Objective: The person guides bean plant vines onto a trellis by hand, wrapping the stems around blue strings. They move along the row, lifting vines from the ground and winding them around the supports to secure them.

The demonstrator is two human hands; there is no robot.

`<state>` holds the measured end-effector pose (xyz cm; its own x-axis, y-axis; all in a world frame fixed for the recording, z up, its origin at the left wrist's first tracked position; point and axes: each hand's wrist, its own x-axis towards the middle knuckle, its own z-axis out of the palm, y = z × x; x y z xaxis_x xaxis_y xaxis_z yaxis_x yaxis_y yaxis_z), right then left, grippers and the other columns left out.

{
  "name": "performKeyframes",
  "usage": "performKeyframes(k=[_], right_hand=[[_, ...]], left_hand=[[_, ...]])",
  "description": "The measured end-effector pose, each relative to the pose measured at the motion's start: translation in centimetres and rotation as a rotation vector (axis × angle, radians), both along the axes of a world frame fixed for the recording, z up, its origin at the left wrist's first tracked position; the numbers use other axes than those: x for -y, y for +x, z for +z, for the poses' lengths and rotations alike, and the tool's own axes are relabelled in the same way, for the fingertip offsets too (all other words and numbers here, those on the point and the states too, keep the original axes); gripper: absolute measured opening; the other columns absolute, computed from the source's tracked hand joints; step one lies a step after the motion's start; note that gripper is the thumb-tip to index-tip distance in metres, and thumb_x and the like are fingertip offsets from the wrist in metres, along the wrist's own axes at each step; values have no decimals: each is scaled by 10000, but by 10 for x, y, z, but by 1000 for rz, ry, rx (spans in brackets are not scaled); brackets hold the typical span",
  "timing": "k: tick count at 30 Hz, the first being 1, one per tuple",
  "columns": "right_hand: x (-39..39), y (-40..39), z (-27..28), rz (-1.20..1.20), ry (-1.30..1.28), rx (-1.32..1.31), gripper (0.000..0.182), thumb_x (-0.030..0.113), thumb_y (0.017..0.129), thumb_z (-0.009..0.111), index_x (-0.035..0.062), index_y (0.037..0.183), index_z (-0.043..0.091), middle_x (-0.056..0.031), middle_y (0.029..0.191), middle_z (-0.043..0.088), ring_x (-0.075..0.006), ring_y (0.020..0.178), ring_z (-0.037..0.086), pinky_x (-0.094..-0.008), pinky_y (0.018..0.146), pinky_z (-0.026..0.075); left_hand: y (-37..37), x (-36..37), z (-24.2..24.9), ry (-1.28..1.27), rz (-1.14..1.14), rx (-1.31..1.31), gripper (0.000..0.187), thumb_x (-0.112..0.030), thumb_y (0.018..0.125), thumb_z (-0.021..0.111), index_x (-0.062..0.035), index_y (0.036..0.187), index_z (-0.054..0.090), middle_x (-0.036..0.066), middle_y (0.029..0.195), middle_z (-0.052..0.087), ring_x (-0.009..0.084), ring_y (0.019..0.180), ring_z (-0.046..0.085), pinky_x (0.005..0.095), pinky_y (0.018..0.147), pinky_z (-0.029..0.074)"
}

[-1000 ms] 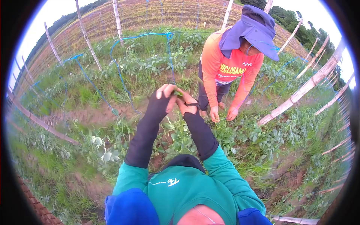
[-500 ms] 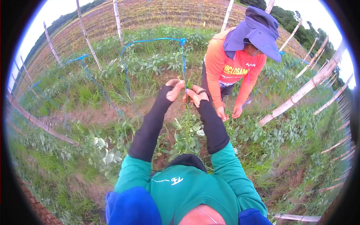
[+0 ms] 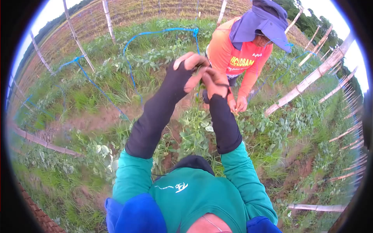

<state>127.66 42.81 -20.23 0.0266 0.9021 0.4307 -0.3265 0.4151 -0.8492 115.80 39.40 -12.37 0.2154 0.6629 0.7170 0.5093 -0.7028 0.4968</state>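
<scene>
A thin blue string [image 3: 197, 44] hangs from a knot and runs down into my hands. My left hand [image 3: 190, 70] has its fingers curled round the string, the knuckles raised. Against it my right hand [image 3: 214, 82] pinches at the same spot, its fingertips touching the left fingers. Both wear black sleeves that leave the fingers bare. Below them a leafy green climbing plant [image 3: 195, 130] rises toward the string. The pinched spot itself is covered by my fingers and slightly blurred.
A co-worker [image 3: 243, 54] in an orange shirt and hat bends close on the right, hands [image 3: 237, 105] low among the plants. A thick bamboo pole [image 3: 307, 82] leans at the right. Blue strings [image 3: 99, 88] and more poles [image 3: 79, 37] stand at the left.
My hands have risen and come closer together, the left one now turned over with its knuckles up. The view has shifted slightly. The co-worker's hands have drawn together.
</scene>
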Motion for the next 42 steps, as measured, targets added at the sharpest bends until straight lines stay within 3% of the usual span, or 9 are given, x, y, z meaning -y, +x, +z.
performKeyframes(k=[5,10,11,16,19,24,26,33,42], right_hand=[[-2,2,14,65,-68,-48,244,13,776,466,-4,999,370,-117,685,556,-173,613,553,-257,577,452],[-9,6,30,271,-226,383,236,57,780,443,12,1012,455,-73,696,559,-139,608,547,-224,532,418],[-8,8,39,286,-232,553,242,78,785,436,42,1019,480,-40,727,565,-103,628,545,-175,512,383],[-10,18,34,274,26,599,356,-11,775,383,16,1130,401,-97,1029,494,-168,960,474,-254,814,365],[28,16,31,-111,59,520,378,-10,775,409,35,1150,393,-101,1082,467,-170,1015,436,-268,855,341],[90,45,-61,-69,-41,447,339,20,761,465,17,1099,443,-80,1049,506,-160,982,469,-285,865,342],[126,62,-135,42,-406,191,358,-54,747,459,17,1097,443,-60,1054,502,-153,942,490,-285,839,369],[357,102,-456,7,-1016,-24,366,-31,741,484,19,1101,437,-98,1108,466,-182,1008,450,-317,848,372],[488,81,-522,-33,-1273,322,287,62,782,494,62,1068,463,-55,792,557,-87,694,515,-193,616,400]], left_hand=[[-14,-15,-23,-126,33,358,167,-59,735,501,-36,899,523,75,761,551,142,667,549,239,598,449],[-27,-29,-51,-303,-105,56,394,-156,707,517,-181,1086,412,93,655,562,246,607,569,307,565,442],[-30,-32,-53,-197,-98,-11,331,-138,734,520,-151,1060,462,42,641,572,152,551,551,262,524,431],[-27,-12,-6,-72,284,-274,227,39,629,524,-55,835,502,101,722,533,260,662,525,322,586,430],[-22,-33,-9,712,318,-182,254,47,636,497,-75,859,515,87,791,548,279,722,523,339,609,431],[-14,-4,-40,563,309,-95,408,16,609,542,-108,996,510,154,1092,426,309,955,443,391,760,396],[-13,24,-91,549,382,47,163,-22,725,526,-51,883,550,86,823,560,161,699,533,254,607,420],[-21,155,-456,-1046,287,874,195,-111,730,546,-33,908,528,18,707,522,90,615,483,203,542,388],[-33,110,-777,-1206,118,1130,248,-165,756,510,-43,971,507,61,779,541,153,669,521,247,598,417]])
